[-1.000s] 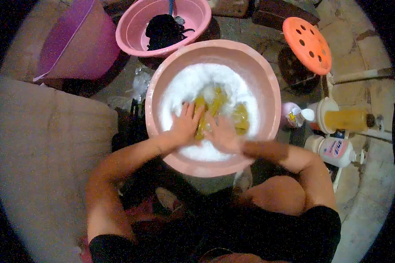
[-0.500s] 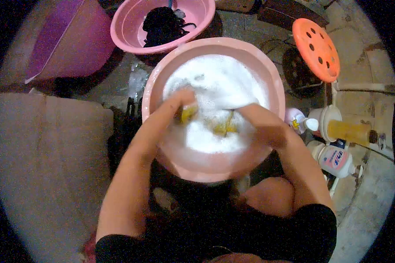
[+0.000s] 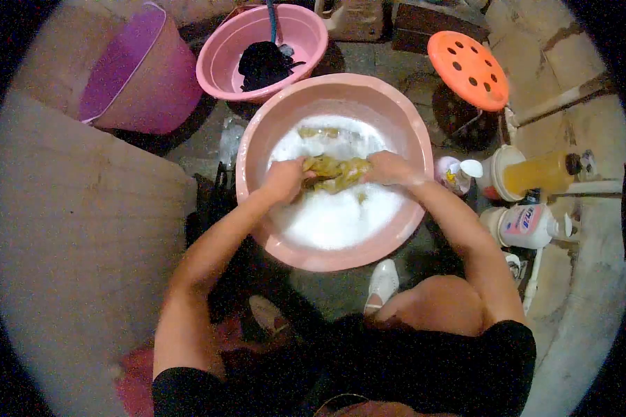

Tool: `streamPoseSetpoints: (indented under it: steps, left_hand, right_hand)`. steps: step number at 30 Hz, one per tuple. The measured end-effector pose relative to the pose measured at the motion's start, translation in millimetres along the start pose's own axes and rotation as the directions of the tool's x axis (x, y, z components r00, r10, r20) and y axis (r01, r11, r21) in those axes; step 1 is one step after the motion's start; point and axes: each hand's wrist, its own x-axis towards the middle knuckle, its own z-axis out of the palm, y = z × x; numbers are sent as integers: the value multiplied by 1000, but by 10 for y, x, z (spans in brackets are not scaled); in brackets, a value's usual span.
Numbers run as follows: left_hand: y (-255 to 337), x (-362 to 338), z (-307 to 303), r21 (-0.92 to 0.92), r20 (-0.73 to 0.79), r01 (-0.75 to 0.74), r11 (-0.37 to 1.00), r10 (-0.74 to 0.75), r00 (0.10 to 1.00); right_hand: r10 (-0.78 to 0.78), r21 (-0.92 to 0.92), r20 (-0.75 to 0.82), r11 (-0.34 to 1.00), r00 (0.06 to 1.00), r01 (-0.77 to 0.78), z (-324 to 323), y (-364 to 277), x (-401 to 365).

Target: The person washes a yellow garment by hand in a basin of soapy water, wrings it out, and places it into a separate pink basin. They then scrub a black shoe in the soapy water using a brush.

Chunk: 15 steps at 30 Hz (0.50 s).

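Observation:
A yellow-green cloth (image 3: 337, 172) is stretched between my two hands above white suds (image 3: 334, 222) in a large pink basin (image 3: 417, 132). My left hand (image 3: 287, 179) has its fingers wrapped round the cloth's left end. The right end is gripped by my right hand (image 3: 391, 168), near the basin's right side. Another bit of yellowish cloth (image 3: 318, 131) shows through the foam toward the far side of the basin.
Behind the basin stands a smaller pink basin (image 3: 212, 62) with black cloth (image 3: 263, 64) inside. A purple bucket (image 3: 149, 87) is at the far left. An orange stool (image 3: 468, 69) and several bottles, one white (image 3: 528, 226), are at the right.
Both hands have come up out of the foam with the yellow-green cloth, which now shows more fully. The view has shifted, and a white shoe below the basin shows more clearly.

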Motion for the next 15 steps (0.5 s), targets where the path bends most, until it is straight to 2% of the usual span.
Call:
streamPoseSetpoints:
  steps: [2,3,4,5,7,8,9,10,12,13,14,15]
  left_hand:
    - [-41,-68,-83,-228,-186,-72,971,29,982]
    - [-91,-135,-163,-290,-235,-166,943,98,967]
    - [-53,-222,-302,-289,-233,-164,943,97,968]
    - [9,-299,-494,-339,-247,-109,934,24,969]
    - [-17,-317,-531,-390,-231,-12,921,-86,969]
    - [20,-410,-774,-605,-240,-81,792,-84,967]
    - [103,-461,-896,-568,-289,-108,816,-75,954]
    - [185,-499,-996,-530,-344,-149,835,-51,938]
    - [406,-658,-1314,-729,-362,-203,653,-116,925]
    - [403,-653,-1323,-741,-343,-183,647,-130,930]
    - [670,-790,-1558,-596,-474,-267,757,-63,878]
    - [648,-778,-1553,-567,-457,-263,781,-32,889]
  right_hand:
    - [-3,75,-51,997,999,7,-27,18,-64]
    - [-76,45,-136,996,988,82,-62,42,-95]
    - [-144,4,-209,989,967,148,-124,29,-162]
    - [-151,20,-214,987,965,159,-246,-13,-244]
    - [-239,221,-291,925,926,309,-634,-152,-502]
    - [-288,265,-393,874,873,407,-839,-248,-570]
    - [-322,299,-492,810,809,504,-991,-336,-628]
    - [-324,301,-493,807,807,508,-1079,-385,-703]
    - [-380,116,-808,648,451,753,-1165,-521,-721]
    - [-380,117,-808,645,450,755,-1187,-539,-716]
    - [-357,152,-829,596,430,789,-1192,-626,-657]
    - [-327,183,-849,555,416,811,-1191,-682,-638]
